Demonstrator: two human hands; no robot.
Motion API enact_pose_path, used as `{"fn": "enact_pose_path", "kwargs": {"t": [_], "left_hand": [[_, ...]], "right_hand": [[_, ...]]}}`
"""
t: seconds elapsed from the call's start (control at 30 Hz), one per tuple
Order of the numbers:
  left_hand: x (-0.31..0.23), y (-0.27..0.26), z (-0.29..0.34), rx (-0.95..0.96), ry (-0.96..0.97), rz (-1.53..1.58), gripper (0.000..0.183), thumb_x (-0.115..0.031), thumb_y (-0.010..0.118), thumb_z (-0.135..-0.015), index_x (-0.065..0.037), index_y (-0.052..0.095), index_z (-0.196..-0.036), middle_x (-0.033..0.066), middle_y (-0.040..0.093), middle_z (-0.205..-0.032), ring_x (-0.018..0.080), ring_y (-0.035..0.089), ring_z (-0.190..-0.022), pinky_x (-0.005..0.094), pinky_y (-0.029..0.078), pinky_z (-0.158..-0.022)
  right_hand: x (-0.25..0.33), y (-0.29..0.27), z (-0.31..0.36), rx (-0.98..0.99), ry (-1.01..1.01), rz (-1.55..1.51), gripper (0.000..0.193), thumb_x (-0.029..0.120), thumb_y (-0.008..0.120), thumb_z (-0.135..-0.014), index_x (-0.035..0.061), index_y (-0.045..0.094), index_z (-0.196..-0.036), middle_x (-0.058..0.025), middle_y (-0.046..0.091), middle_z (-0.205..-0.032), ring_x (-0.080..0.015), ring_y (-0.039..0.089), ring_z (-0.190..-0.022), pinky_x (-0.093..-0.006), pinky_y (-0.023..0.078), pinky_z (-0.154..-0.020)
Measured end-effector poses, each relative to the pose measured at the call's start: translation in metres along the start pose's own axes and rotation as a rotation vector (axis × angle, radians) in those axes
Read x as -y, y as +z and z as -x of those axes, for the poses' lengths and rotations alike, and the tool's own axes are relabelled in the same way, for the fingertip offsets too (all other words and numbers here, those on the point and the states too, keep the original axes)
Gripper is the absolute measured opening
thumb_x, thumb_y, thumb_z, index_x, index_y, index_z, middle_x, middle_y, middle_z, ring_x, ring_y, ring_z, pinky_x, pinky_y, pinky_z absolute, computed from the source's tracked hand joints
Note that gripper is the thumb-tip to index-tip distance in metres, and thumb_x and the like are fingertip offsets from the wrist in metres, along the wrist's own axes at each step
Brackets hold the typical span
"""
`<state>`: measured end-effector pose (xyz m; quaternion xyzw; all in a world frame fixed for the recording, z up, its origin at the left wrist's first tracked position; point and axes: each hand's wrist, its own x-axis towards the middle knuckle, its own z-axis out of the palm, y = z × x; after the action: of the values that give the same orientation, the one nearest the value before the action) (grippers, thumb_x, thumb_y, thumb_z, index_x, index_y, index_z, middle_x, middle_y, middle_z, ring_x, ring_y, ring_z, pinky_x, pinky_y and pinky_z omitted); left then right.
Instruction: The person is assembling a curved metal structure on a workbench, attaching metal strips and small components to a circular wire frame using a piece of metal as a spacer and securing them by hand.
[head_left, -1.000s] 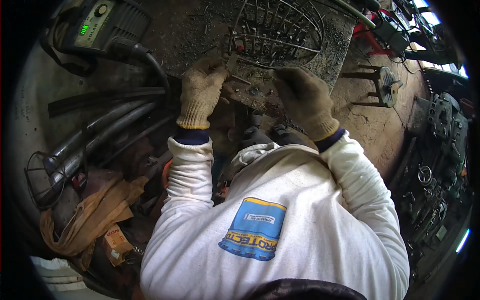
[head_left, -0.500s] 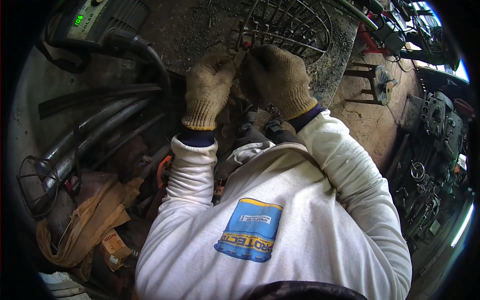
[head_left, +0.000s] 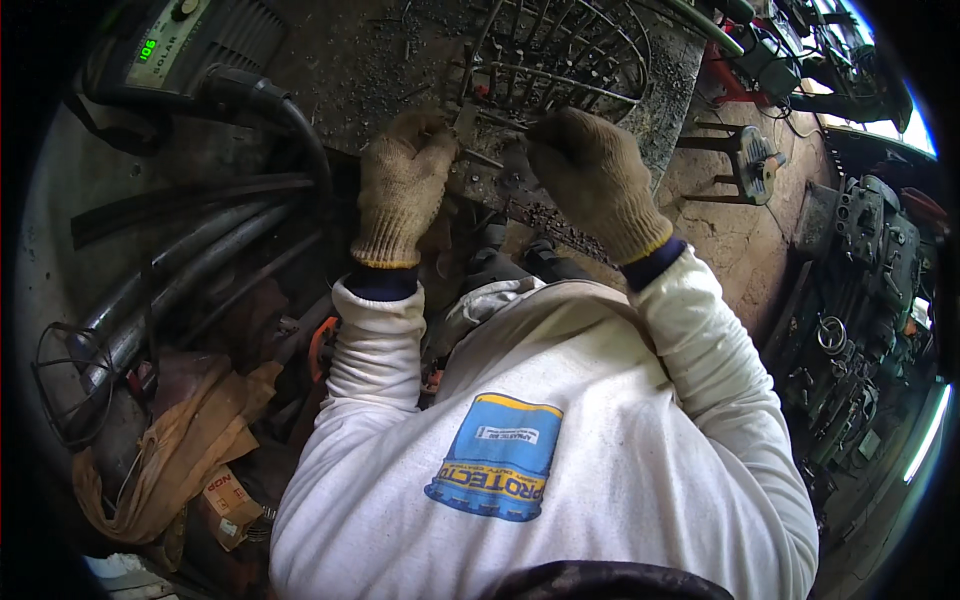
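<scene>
So the basket-like wire frame (head_left: 562, 79) is on the gritty surface (head_left: 345, 85) just ahead of my fingers, long axis running roughly left to right, with my right hand (head_left: 597, 180) nearer its rim. Fingers on both hands are curled, but I can't tell if my left hand (head_left: 405, 190) actually has that flat metal strip (head_left: 466, 122) beside it, or if my right's pinching anything. Dark bits show through the frame's bars, no idea if they're inside or underneath.

White long-sleeved shirt (head_left: 630, 430), blue-and-yellow pail-shaped print (head_left: 497, 457) on the front, loosely wrinkled sleeves (head_left: 376, 355), navy inner cuffs (head_left: 655, 266), beige ribbed-knit work gloves (head_left: 403, 195), yellow-trimmed hems (head_left: 385, 264).
</scene>
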<state>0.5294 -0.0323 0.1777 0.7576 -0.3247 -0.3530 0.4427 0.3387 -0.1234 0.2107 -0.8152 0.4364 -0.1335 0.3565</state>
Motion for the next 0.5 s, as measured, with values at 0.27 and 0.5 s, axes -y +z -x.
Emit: {"fn": "enact_pose_path", "kwargs": {"t": [0.27,0.5], "left_hand": [[-0.001,0.0,0.009,0.231,-0.135,0.149,0.032,-0.019,0.071,-0.098,-0.001,0.069,-0.124,0.0093,0.073,-0.092,0.0142,0.068,-0.064,0.0281,0.055,-0.052],[-0.024,0.008,0.008,0.208,-0.205,0.036,0.019,-0.017,0.068,-0.098,-0.002,0.07,-0.109,0.012,0.072,-0.084,0.017,0.073,-0.065,0.032,0.056,-0.051]], "right_hand": [[-0.014,0.0,0.016,0.083,-0.094,0.315,0.023,0.027,0.07,-0.091,0.01,0.075,-0.106,-0.0159,0.076,-0.094,-0.0374,0.074,-0.089,-0.0473,0.059,-0.077],[-0.025,0.007,0.021,0.024,-0.059,0.163,0.026,0.029,0.063,-0.094,0.0093,0.074,-0.108,-0.0187,0.075,-0.095,-0.0396,0.074,-0.092,-0.0512,0.059,-0.081]]}}
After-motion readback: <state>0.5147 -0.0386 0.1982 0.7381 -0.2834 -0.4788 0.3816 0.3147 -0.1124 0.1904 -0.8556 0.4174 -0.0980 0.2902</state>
